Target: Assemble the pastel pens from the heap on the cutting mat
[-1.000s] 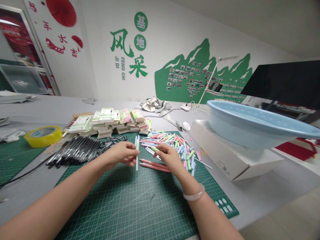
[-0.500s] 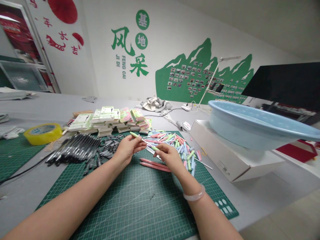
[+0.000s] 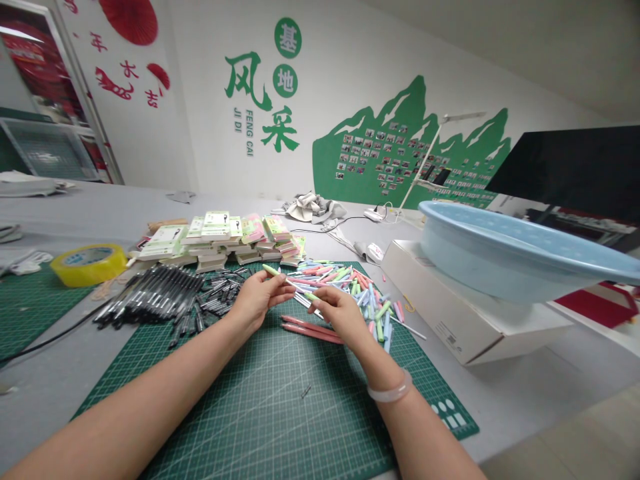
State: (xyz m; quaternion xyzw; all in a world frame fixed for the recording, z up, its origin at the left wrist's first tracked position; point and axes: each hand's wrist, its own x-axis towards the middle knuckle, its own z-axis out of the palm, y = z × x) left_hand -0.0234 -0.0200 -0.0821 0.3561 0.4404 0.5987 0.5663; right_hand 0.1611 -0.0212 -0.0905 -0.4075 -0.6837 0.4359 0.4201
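- Pen body [image 3: 273, 270]: slim and straight, light green at its upper left end, with a thin white length running from there toward the lower right.
- It is pinched between the thumb and fingers of the left hand [image 3: 256, 297], slanting, its green end jutting past the hand and its white end toward the right.
- Green cap [image 3: 311, 297]: a short piece of similar light green, partly covered by the fingertips of the right hand [image 3: 340, 313], also slanting down to the right.
- The two are nearly in line, held above the cutting mat [image 3: 300, 420]; whether their ends touch cannot be told.
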